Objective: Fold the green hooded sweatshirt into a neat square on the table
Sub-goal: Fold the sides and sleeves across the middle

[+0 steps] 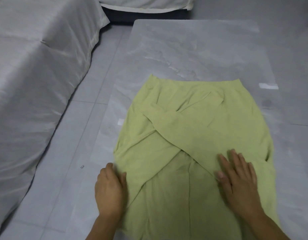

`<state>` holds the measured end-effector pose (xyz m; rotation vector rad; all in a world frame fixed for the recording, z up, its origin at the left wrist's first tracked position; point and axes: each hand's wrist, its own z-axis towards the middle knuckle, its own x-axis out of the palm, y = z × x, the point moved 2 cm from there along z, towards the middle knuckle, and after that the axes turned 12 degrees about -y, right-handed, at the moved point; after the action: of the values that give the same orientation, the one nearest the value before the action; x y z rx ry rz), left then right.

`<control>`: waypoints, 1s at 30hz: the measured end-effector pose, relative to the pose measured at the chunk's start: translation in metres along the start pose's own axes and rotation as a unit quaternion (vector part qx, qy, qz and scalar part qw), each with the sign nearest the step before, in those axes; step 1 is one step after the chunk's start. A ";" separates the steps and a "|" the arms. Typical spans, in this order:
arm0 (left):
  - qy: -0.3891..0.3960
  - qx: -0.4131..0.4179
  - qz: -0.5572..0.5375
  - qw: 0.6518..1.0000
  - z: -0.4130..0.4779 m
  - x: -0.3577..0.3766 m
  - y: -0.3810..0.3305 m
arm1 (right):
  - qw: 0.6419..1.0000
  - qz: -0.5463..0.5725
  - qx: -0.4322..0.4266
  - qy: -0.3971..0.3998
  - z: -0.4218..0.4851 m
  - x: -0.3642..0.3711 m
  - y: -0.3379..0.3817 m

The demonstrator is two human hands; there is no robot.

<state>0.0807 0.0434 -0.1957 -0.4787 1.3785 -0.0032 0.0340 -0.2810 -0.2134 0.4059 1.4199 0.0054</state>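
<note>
While the pale green hooded sweatshirt (193, 170) lay spread flat on the glossy grey marble-patterned counter (193, 49), both hands rested at its near end. The garment stretched lengthwise away from the person, its banded hem (193, 84) at the far end and its near end running out of the bottom of the view. Two sleeves (175, 129) were folded inward and crossed over each other on the middle of the body, forming an X with soft creases around it.

The left hand (109, 189) sat at the sweatshirt's left edge, gripping the cloth there, its thumb on top of the fabric and its fingers tucked out of sight beneath the fold. The right hand (236, 177) lay palm down on the right side of the garment, fingers straight and spread wide, pressing on the lower end of one crossed sleeve.

Beside the counter, to the left, grey floor tiles (90, 94) showed, and beyond them stood furniture draped in a wrinkled pale grey sheet (37, 75).
</note>
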 end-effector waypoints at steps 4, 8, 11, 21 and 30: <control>0.033 0.243 -0.013 0.969 0.000 0.024 -0.009 | 0.999 -0.027 0.015 0.018 -0.009 0.004 -0.012; 0.097 0.250 0.064 0.961 0.000 0.041 0.009 | 1.000 -0.010 0.021 0.014 -0.009 0.002 -0.011; 0.093 0.266 0.064 0.957 -0.005 0.037 0.012 | 1.000 0.006 0.024 -0.009 -0.005 -0.004 -0.007; 0.036 0.157 -0.104 0.982 0.026 0.017 -0.008 | 0.991 0.070 -0.079 -0.082 -0.002 0.001 0.065; 0.143 -0.197 -0.170 0.955 0.107 0.026 -0.015 | 0.983 0.035 -0.172 0.053 -0.032 0.064 0.187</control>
<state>0.1909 0.0572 -0.2029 -1.0826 1.5697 -0.0832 0.0576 -0.0827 -0.2257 0.1703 1.4751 0.3309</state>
